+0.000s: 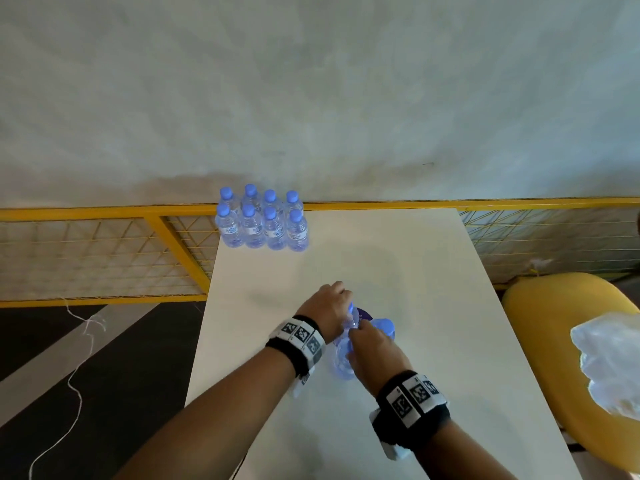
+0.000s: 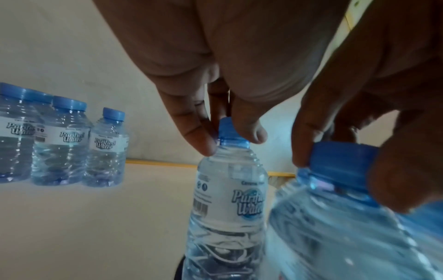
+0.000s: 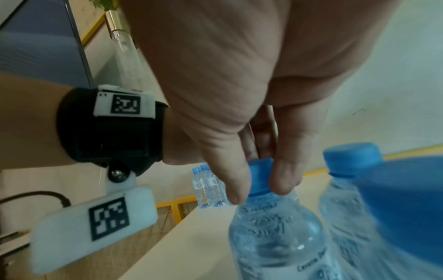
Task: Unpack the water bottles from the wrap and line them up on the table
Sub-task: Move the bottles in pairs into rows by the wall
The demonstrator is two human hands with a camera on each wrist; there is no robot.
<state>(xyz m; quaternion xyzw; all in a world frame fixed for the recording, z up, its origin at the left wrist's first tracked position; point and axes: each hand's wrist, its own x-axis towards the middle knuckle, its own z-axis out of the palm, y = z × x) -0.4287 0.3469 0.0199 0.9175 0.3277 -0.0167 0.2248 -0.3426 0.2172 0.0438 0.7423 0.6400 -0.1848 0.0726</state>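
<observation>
1. The left hand (image 1: 329, 306) pinches the blue cap of one water bottle (image 2: 227, 204), thumb and fingers closed around its neck. This bottle stands upright, label facing the wrist.
2. The right hand (image 1: 372, 351) is just beside the left, nearly touching it. Its thumb and fingertips (image 3: 236, 191) are clamped on the cap of a second bottle (image 3: 275, 233).
3. Pressed against the right hand's far side is a third blue-capped bottle (image 3: 345, 199). Whether more bottles sit under the two hands cannot be made out from the head view.
4. All of this sits on the white tabletop (image 1: 433, 306), at its nearer half.
5. Well beyond the left hand, at the far-left corner, stand eight bottles (image 1: 263, 220), upright in two rows of four and touching one another, all with blue caps and white labels.
6. Off to the right of the right hand, past the edge, crumpled clear plastic wrap (image 1: 609, 362) lies on a yellow chair (image 1: 540, 341).
7. A yellow-framed wire fence (image 1: 104, 258) runs behind the far edge.
</observation>
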